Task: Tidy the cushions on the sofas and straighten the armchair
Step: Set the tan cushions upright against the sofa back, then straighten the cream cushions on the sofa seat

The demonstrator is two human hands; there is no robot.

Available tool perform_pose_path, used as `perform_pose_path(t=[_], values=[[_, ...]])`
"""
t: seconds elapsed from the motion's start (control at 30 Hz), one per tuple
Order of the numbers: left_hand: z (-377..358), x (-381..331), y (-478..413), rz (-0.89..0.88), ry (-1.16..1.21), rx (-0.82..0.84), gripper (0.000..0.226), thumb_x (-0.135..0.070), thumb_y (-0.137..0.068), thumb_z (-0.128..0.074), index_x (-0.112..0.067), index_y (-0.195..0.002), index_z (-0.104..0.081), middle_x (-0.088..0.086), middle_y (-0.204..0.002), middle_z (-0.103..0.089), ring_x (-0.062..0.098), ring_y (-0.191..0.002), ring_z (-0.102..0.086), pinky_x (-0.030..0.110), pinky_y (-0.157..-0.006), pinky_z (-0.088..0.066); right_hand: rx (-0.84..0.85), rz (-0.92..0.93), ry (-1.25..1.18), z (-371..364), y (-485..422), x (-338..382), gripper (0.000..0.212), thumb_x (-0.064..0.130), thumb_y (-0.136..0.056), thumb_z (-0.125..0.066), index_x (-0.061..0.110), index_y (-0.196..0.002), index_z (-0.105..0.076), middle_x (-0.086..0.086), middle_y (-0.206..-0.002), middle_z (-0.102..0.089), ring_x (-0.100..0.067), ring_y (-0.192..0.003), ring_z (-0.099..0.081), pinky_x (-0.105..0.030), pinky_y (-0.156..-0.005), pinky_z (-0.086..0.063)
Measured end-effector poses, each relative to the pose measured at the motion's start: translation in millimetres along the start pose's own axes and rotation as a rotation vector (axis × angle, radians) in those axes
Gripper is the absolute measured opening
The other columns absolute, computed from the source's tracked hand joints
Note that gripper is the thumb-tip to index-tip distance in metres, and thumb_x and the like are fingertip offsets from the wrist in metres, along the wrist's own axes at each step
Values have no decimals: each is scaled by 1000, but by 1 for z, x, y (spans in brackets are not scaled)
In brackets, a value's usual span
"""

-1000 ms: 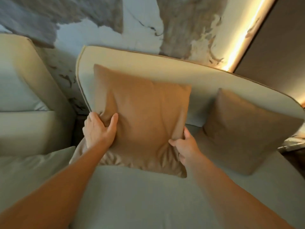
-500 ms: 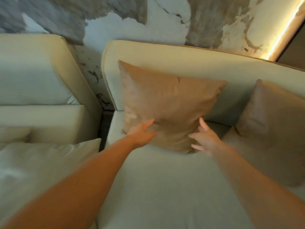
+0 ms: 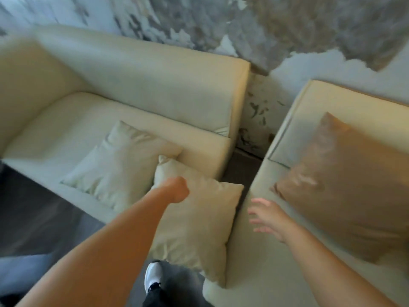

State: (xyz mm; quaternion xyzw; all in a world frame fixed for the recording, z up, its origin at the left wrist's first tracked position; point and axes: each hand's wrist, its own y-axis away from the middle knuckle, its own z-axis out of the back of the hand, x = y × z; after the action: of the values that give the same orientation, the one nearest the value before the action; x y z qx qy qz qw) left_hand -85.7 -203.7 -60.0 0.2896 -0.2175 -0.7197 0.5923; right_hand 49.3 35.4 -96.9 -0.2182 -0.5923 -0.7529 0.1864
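Under left hand: square cream cloth cushion point(image 3: 194, 220), matt, creased.
Beyond right hand: square tan cushion point(image 3: 345, 185), smooth, faintly sheened cloth.

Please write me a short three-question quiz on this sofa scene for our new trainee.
1. True or false: the left hand is closed on a cream cushion.
2. What colour is the cushion leaning on the right sofa?
3. The right hand is: A) gripping a cushion, B) open with fingers spread, C) out of view.

Key: 1 true; 2 tan-brown; 3 B.
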Motion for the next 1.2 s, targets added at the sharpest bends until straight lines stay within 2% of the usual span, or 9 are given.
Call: perform_pose_path(t=[0.2, 0.3, 0.4, 0.6, 0.73, 0.9, 1.0, 1.07, 1.2], values=[[-33, 121, -80, 214, 417, -83, 77, -60, -83, -60, -11, -138, -39, 17, -134, -49, 36, -124, -48, 42, -97, -45, -166, -73, 48, -126, -82, 7, 110, 60, -69, -77, 33, -155, -14, -1, -162, -25, -29, -145, -33, -48, -113, -36], [-77, 142, -107, 242, 619, 62, 109, -76, -69, -64, -15, -149, -22, 18, -145, -39, 36, -133, -41, 43, -109, -37, -299, -159, -61, -158, -115, -12, 138, 72, -48, -81, 35, -156, -3, 0, -162, -25, -29, -145, -33, -50, -117, -34], [-99, 160, -121, 244, 740, 117, 128, -89, -50, -60, -27, -152, -12, 14, -148, -39, 36, -135, -39, 50, -113, -31, -340, -220, -203, -172, -123, -22, 151, 78, -28, -82, 36, -153, -10, -3, -153, -42, -32, -133, -48, -53, -109, -44], [-63, 193, -125, 261, 823, 56, 110, -94, -43, -50, -42, -138, -33, 4, -137, -55, 37, -127, -48, 53, -110, -31, -274, -150, -260, -202, -104, 27, 120, 68, -22, -91, 38, -131, -50, 5, -112, -72, -20, -100, -69, -46, -96, -55], [-5, 254, -147, 351, 760, -97, 104, -98, -46, -41, -43, -135, -43, 8, -137, -56, 40, -126, -48, 53, -111, -30, -146, -36, -168, -247, -121, 90, 131, 60, -37, -90, 37, -150, -27, 1, -139, -56, -24, -123, -58, -44, -106, -49], [54, 298, -172, 267, 998, -141, 85, -91, -47, -61, -40, -115, -61, -4, -108, -71, 21, -93, -67, 45, -96, -51, -54, 47, -113, -291, -151, 141, 125, 57, -54, -85, 36, -154, -13, 1, -147, -42, -21, -132, -46, -36, -106, -42], [76, 274, -185, 173, 984, -133, 80, -88, -50, -65, -44, -117, -60, -11, -102, -73, 19, -93, -69, 44, -94, -53, -100, 53, -166, -270, -149, 152, 111, 51, -56, -87, 36, -149, -29, 7, -133, -55, -14, -114, -55, -31, -95, -45], [99, 241, -206, 73, 972, -171, 71, -85, -52, -67, -50, -114, -59, -18, -100, -72, 13, -93, -69, 39, -90, -54, -193, 97, -178, -238, -149, 163, 106, 54, -53, -87, 40, -145, -36, 9, -131, -59, -15, -115, -58, -36, -100, -49], [157, 168, -267, -98, 1011, -257, 66, -71, -57, -71, -48, -117, -59, -14, -108, -71, 14, -102, -66, 38, -94, -52, -422, 297, -231, -168, -171, 214, 106, 52, -51, -87, 50, -141, -31, 11, -131, -56, -10, -118, -58, -43, -105, -49]])
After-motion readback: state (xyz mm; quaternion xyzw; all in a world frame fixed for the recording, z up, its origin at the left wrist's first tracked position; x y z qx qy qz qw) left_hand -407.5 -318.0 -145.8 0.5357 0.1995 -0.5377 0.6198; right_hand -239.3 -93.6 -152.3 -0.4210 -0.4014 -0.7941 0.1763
